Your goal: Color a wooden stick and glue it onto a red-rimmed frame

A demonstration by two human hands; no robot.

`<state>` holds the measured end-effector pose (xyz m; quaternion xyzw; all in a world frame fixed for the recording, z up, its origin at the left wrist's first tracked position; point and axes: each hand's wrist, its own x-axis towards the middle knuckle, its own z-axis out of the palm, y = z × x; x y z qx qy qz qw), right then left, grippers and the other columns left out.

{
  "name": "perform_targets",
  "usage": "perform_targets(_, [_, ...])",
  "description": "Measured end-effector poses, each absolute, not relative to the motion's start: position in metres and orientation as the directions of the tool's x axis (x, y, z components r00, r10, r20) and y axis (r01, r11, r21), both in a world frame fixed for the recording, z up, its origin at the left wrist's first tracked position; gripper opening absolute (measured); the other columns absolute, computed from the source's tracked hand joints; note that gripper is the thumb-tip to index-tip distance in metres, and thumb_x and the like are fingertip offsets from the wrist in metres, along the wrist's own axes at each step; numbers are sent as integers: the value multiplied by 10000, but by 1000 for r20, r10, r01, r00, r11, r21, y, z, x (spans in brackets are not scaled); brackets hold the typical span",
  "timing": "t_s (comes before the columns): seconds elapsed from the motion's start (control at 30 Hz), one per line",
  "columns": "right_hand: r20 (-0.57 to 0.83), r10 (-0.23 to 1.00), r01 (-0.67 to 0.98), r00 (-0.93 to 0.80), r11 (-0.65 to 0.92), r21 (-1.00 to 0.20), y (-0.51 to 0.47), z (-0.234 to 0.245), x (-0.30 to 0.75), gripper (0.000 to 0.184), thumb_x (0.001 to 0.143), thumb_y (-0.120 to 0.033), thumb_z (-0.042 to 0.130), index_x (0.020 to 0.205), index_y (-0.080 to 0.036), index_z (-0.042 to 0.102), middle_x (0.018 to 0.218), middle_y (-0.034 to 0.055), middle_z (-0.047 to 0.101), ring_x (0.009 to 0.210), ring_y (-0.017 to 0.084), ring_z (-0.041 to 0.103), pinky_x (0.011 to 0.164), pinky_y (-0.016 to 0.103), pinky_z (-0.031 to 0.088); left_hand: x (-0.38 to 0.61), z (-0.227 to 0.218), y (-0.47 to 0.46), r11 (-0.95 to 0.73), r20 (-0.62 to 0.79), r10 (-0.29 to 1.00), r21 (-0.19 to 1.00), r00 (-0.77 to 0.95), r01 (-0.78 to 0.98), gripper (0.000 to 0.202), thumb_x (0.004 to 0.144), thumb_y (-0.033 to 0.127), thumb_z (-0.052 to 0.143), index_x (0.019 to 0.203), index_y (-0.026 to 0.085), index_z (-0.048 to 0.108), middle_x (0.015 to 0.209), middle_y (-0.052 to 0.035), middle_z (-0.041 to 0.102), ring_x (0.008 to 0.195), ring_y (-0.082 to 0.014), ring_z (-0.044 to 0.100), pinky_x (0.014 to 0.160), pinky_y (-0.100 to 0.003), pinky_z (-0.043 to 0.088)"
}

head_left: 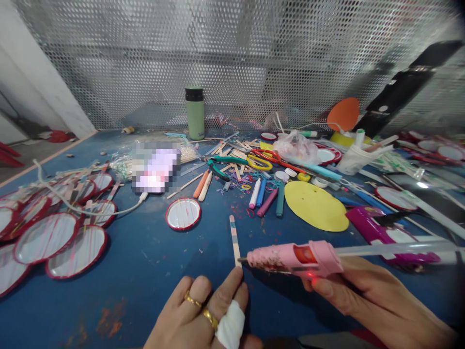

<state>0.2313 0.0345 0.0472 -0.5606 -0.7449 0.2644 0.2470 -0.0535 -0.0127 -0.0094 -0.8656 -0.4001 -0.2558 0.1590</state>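
Observation:
A painted wooden craft stick [234, 236] with coloured bands lies on the blue table. My left hand [203, 312], with two gold rings and a white wrap on one finger, is closed, its fingertips holding the near end of the stick down. A pink hot glue gun [286, 258] with a red light is gripped in my right hand [366, 295]. Its nozzle is at the stick, just beyond my left fingertip. A clear glue stick [385, 249] extends from the gun's back. Beyond the craft stick lies a round red-rimmed disc [183, 214].
More red-rimmed discs [76, 252] overlap at left beside a white cable [90, 212] and a phone [158, 169]. Markers [269, 202], pliers [218, 167], a yellow oval sheet [316, 206] and a purple tool [381, 232] lie around. A green tumbler [195, 114] stands before the perforated metal panel [218, 53].

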Motion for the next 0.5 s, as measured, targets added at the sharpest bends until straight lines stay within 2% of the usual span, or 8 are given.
perform_targets(0.13, [47, 975, 735, -219, 196, -650, 31, 45, 235, 391, 792, -661, 639, 900, -342, 839, 900, 23, 811, 703, 268, 733, 689, 321, 631, -61, -8, -12, -660, 542, 610, -55, 578, 749, 379, 945, 459, 611, 1276, 282, 660, 1282, -33, 716, 813, -156, 589, 768, -270, 501])
perform_targets(0.27, [30, 956, 692, -293, 233, -683, 35, 52, 230, 362, 799, -635, 643, 872, -339, 839, 838, 21, 810, 685, 278, 728, 684, 330, 633, -82, 4, -10, -674, 565, 599, -28, 568, 738, 294, 955, 373, 612, 1228, 281, 671, 1179, -16, 752, 866, -153, 636, 802, -265, 510])
perform_targets(0.4, [57, 962, 693, -266, 232, -683, 39, 55, 225, 394, 787, -662, 636, 729, -319, 822, 723, 24, 783, 656, 269, 721, 709, 331, 637, -108, 28, 2, -509, 564, 686, -80, 460, 857, 266, 994, 321, 509, 1141, 183, 683, 1020, -63, 771, 900, -239, 652, 778, -374, 513])
perform_targets(0.5, [52, 972, 719, -231, 207, -664, 39, 51, 228, 422, 785, -679, 628, 725, -306, 817, 720, 34, 777, 676, 273, 722, 742, 342, 636, -123, 44, 18, -400, 434, 791, -165, 431, 901, 281, 1007, 281, 460, 979, 153, 708, 858, -97, 730, 859, -297, 655, 760, -465, 529])
